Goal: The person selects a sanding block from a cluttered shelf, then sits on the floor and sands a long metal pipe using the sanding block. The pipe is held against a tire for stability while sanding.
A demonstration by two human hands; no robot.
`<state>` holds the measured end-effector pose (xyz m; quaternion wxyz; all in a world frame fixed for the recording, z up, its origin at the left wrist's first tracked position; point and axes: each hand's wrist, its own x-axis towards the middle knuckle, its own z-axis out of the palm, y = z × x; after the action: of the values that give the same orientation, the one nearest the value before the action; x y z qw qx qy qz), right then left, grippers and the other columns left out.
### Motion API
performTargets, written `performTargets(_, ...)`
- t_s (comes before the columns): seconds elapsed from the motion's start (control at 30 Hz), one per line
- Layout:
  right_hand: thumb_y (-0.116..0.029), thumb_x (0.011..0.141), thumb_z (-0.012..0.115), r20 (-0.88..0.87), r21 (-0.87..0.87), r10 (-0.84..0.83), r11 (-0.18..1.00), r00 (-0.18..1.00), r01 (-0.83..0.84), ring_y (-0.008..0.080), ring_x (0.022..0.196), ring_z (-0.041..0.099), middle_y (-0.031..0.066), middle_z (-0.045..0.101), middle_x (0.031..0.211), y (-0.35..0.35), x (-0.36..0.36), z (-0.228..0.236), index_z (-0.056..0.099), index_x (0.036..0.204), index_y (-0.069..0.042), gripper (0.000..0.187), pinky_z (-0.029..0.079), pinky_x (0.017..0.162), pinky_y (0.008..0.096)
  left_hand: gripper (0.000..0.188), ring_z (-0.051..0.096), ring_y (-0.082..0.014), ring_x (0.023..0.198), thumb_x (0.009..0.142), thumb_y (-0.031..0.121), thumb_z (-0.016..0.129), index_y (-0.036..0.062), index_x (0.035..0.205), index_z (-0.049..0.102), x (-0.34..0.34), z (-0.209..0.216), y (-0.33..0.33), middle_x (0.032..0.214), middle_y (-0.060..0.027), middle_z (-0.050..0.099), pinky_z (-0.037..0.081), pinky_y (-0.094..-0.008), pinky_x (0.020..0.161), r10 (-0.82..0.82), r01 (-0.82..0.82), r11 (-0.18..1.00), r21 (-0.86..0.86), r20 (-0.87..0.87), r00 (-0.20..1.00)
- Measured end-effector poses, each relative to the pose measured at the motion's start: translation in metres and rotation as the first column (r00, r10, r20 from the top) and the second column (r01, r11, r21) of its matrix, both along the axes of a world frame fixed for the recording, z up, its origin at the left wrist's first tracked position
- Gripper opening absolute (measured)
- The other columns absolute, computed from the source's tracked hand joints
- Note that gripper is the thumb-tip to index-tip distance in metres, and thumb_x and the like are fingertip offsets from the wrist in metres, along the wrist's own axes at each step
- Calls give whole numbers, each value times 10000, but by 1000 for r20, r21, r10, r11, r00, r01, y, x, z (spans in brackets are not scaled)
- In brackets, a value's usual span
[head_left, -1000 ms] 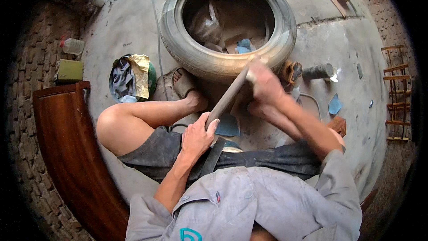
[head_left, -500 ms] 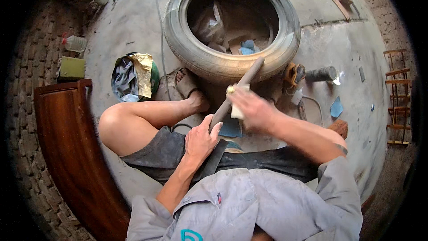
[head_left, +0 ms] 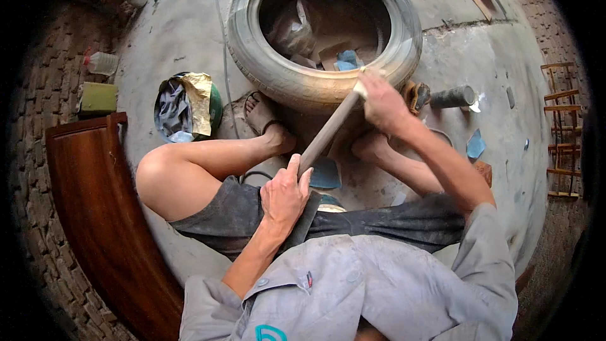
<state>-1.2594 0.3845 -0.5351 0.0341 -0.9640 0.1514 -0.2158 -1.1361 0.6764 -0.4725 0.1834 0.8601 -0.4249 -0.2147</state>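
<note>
My left hand (head_left: 284, 197) is closed around the near end of a long greyish wooden bar (head_left: 329, 129) over my lap. The bar slants up and to the right, its far end at the near side of a dusty tyre (head_left: 245, 38). At that end my right hand (head_left: 386, 106) presses a pale folded piece of sandpaper (head_left: 360, 88) on the bar, fingers closed over it. The bar's tip is hidden under this hand. Blue sheet scraps (head_left: 348, 62) and a clear plastic bag (head_left: 297, 35) lie inside the tyre.
A green bucket (head_left: 216, 110) with grey cloth and a yellowish sheet stands left of my foot. A dark wooden panel (head_left: 95, 215) lies at the left. Right of the tyre are a yellow-black power tool (head_left: 416, 96), a dark cylinder (head_left: 453, 96) and a blue scrap (head_left: 476, 144).
My right hand has slid with the sandpaper up along the bar, from its middle to its far end. My left hand keeps its grip on the near end.
</note>
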Motion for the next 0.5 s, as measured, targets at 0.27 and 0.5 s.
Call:
performTargets(0.27,-60,762,614,-307,353,64,934,950,51,417,1193,614,275,623,1219,26,2,26,630,1194,52,447,484,1081,452,431,698,-430,736,940,293,711,72,1299,623,-3,-3,2,841,-229,711,554,-520,637,3,-3,1000,-10,36,999)
performTargets(0.5,-51,750,655,-84,328,277,915,957,-236,382,1345,538,247,599,1356,119,1,32,584,1311,83,581,391,1193,437,440,709,-411,779,937,287,715,63,1303,617,-4,-4,5,856,-229,713,562,-502,673,4,-4,1000,4,15,1000)
